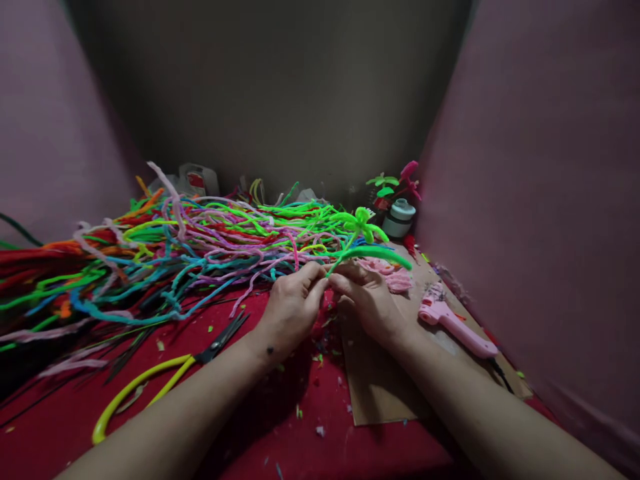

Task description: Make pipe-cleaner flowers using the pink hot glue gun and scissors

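As the green flower point(363, 227) is pinched low on its stem point(336, 263) by left hand point(291, 301) and right hand point(371, 303), pressure is best kept off the petals point(369, 235).

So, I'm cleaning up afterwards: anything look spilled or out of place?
Small multicoloured scraps litter the middle of the red surface, like dropped offcuts. The pink plastic glue gun at right looks dirty, with dark specks at its front end.

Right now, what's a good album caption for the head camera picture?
Left hand and right hand hold a green pipe-cleaner flower by its stem near a colorful pipe-cleaner heap.
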Tool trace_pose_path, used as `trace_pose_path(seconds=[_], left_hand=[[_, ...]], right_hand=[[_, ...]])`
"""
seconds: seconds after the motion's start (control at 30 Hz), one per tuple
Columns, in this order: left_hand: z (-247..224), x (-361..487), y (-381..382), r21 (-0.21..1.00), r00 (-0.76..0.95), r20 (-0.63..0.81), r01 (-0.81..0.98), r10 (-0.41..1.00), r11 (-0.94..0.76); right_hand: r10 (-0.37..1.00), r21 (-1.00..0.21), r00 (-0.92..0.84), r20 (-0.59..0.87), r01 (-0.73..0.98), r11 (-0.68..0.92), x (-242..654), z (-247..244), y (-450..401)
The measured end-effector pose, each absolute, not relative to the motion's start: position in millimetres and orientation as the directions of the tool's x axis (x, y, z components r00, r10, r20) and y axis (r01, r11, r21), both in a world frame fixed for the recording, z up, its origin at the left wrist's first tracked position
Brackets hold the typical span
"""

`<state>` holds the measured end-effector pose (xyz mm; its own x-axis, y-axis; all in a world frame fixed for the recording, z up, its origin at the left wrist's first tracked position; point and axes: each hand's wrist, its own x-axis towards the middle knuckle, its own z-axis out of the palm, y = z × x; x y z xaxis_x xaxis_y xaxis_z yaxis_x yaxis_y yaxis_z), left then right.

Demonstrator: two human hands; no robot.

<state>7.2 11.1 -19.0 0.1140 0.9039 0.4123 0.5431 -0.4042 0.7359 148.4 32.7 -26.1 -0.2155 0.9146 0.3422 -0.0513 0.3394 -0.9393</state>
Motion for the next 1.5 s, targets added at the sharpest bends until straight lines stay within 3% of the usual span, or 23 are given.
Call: trace_pose_path(seconds=[0.13, 0.27, 0.5, 0.73, 0.83, 0.97, 1.07, 1.17, 1.27, 1.5], left_hand=[[-13, 8, 11, 0.904, 0.116, 0.275, 0.306, 0.955, -0.297], [-8, 10, 10, 0.975, 0.157, 0.158, 0.129, 0.975, -0.178], [-4, 7, 12, 0.996, 0.252, 0.051, -0.079, 0.967, -0.032], [-8, 1, 16, 0.939, 0.46, -0.012, -0.301, 0.888, 0.168], [-5, 1, 16, 0.961, 0.427, -0.017, -0.244, 0.904, 0.133], [-6, 5, 14, 0.988, 0.285, 0.107, 0.074, 0.952, -0.134], [-12, 8, 12, 0.85, 0.163, 0.337, 0.37, 0.927, -0.374], [-19, 9, 11, 0.685, 0.135, 0.464, 0.571, 0.875, -0.451], [-19, 8, 10, 0.721, 0.139, 0.43, 0.542, 0.892, -0.432], [-8, 11, 8, 0.926, 0.1, 0.286, 0.229, 0.953, -0.302]], right_hand=[[0.92, -0.94, -0.211, 0.329, -0.16, 0.3, 150, -32, 36], [0.917, -0.936, -0.266, 0.297, -0.273, 0.223, 150, -35, 38], [0.903, -0.912, -0.351, 0.246, -0.4, 0.093, 150, -36, 41], [0.867, -0.901, -0.41, 0.282, -0.423, 0.092, 152, -37, 42], [0.874, -0.905, -0.38, 0.302, -0.402, 0.138, 151, -38, 41], [0.917, -0.933, -0.307, 0.253, -0.33, 0.147, 149, -38, 40], [0.934, -0.949, -0.286, 0.215, -0.285, 0.131, 149, -36, 38], [0.933, -0.96, -0.303, 0.195, -0.254, 0.119, 148, -34, 36], [0.936, -0.97, -0.31, 0.165, -0.224, 0.097, 149, -34, 36], [0.928, -0.952, -0.32, 0.19, -0.292, 0.094, 151, -36, 37]])
